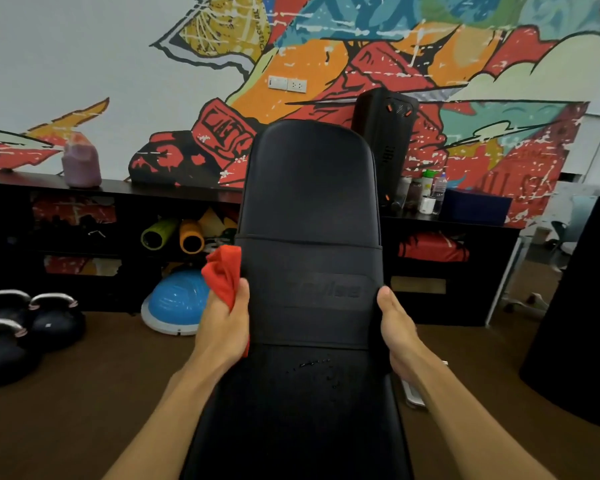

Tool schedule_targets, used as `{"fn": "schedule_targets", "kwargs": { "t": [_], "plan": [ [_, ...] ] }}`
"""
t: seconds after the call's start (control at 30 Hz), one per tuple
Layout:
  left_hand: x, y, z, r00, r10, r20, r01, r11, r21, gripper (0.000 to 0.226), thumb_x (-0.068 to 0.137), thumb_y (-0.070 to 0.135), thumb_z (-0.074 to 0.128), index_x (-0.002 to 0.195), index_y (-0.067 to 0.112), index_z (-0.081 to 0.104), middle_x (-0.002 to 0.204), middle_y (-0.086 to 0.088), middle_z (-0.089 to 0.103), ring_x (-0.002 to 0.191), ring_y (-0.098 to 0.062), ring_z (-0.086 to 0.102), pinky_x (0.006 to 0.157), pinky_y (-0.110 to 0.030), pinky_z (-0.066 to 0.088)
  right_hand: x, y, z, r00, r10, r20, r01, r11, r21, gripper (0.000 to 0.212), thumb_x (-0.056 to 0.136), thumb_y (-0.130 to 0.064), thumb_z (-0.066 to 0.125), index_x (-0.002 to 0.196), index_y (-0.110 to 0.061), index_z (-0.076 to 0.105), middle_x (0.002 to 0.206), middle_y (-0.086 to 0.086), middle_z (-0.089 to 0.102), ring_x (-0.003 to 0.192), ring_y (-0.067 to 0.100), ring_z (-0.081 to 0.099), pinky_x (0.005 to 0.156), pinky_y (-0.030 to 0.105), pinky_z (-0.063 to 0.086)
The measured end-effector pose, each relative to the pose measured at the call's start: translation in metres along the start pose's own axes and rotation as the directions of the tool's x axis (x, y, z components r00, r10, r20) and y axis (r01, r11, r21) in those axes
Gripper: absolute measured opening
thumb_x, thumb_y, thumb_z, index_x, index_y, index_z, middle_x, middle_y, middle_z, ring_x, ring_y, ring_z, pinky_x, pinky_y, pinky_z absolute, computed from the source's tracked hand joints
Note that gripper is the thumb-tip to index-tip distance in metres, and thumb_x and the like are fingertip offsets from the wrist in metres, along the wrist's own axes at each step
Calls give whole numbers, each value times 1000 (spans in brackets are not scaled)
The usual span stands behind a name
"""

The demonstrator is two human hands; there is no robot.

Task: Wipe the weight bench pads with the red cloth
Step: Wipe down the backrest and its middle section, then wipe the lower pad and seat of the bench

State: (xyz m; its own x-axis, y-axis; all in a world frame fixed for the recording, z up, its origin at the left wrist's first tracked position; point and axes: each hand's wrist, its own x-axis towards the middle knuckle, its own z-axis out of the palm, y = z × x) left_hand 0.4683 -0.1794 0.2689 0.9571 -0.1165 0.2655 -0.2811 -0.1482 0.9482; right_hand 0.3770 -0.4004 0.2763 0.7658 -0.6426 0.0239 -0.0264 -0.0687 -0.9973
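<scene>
Black vinyl fills the near view — the weight bench pads run away from the camera, a few droplets glinting on the surface just nearer than both thumbs. At the pad's left edge the left hand is closed around the red cloth, which bunches up beyond its fingers and presses against the side of the pad. Opposite, the right hand grips the right edge, thumb on top, fingers curled under out of sight. Beyond the left fingers sit a blue balance dome and kettlebells — farther still, a painted mural wall.
</scene>
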Motion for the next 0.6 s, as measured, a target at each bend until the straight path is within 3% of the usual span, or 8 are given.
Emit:
{"fn": "schedule_targets", "kwargs": {
  "t": [0.1,0.2,0.27,0.33,0.43,0.53,0.6],
  "plan": [
    [-4,-10,17,970,234,-71,-214,951,222,58,95,56,33,144,27,33,139,-4,48,127,-26,46,105,-46,36,7,7,-5,997,73,21,-75,989,129,51,100,-51,37,144,-27,44,141,-1,51,130,23,48,112,44,37],
    [1,7,46,948,304,-94,-181,757,627,74,90,58,19,152,18,21,160,-14,14,142,-41,20,110,-59,22,10,10,-6,993,112,36,-117,965,234,45,100,-49,41,139,-28,52,131,1,59,121,23,56,107,46,43],
    [2,19,64,937,348,-37,-202,625,754,78,86,57,12,152,17,21,161,-19,7,143,-49,9,109,-67,14,15,14,-7,988,141,68,-154,952,266,43,97,-51,44,132,-31,58,127,2,64,114,23,61,103,47,47],
    [2,24,84,901,426,84,-318,514,796,74,88,54,17,151,15,26,160,-20,12,142,-54,6,109,-70,9,19,18,-8,984,155,91,-176,933,314,43,93,-51,47,127,-30,62,124,4,67,112,24,64,101,47,49],
    [-11,37,121,784,504,362,-553,304,776,73,88,53,23,150,16,30,159,-19,17,142,-54,8,110,-69,8,19,17,-12,977,156,142,-199,909,366,43,96,-42,48,124,-14,65,118,11,70,110,27,66,99,43,50],
    [-23,46,144,715,482,507,-657,212,724,73,88,54,19,153,22,20,162,-14,4,144,-50,-6,112,-67,-2,18,17,-22,971,91,220,-179,888,424,41,94,-43,49,117,-14,68,112,13,72,104,26,69,84,38,56],
    [-24,41,140,644,480,596,-729,152,667,69,91,54,14,154,26,14,163,-9,-5,144,-45,-17,113,-62,-10,15,17,-30,964,71,254,-188,862,471,43,97,-42,42,120,-14,66,117,12,70,108,24,66,83,35,54]
  ]
}}
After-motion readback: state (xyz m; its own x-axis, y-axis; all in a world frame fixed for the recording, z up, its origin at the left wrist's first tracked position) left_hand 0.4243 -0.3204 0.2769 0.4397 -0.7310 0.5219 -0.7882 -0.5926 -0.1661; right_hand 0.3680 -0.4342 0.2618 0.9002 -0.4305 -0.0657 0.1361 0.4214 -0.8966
